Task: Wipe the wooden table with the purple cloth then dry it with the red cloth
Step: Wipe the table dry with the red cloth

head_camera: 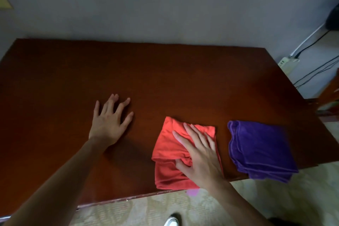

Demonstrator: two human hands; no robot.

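The red cloth, folded, lies at the table's near edge, its long axis running near to far. The right hand presses it with straight, spread fingers. Just right, the purple cloth overhangs the near edge. The left hand rests flat, fingers spread, on bare wood to the left.

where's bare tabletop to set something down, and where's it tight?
Free: the wooden table from the far edge down to the hands, and left of the left hand. Also between left hand and red cloth. Crowded: near right corner, where right hand presses the red cloth beside the purple cloth.
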